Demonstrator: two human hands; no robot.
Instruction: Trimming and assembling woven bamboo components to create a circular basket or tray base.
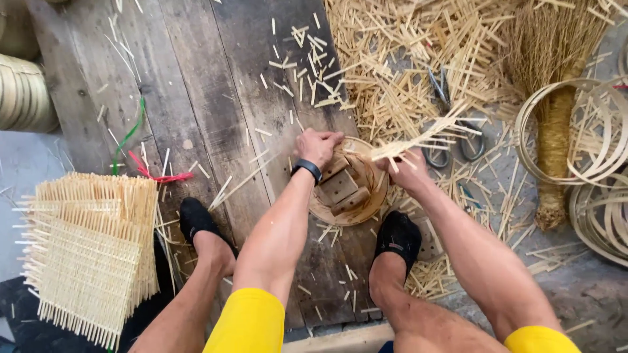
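My left hand (318,145), with a dark band at the wrist, grips the far rim of a round bamboo frame (320,212) that lies on dark wooden planks between my feet. Wooden blocks (340,186) sit inside the frame. My right hand (407,171) is at the frame's right edge and holds a bundle of thin bamboo strips (418,138) that fans out to the upper right.
A stack of woven bamboo mats (91,248) lies at the left. Cut bamboo sticks (392,59) litter the planks and floor ahead, with scissors (451,140) among them. Bamboo hoops (589,157) and a straw broom (556,131) lie at the right.
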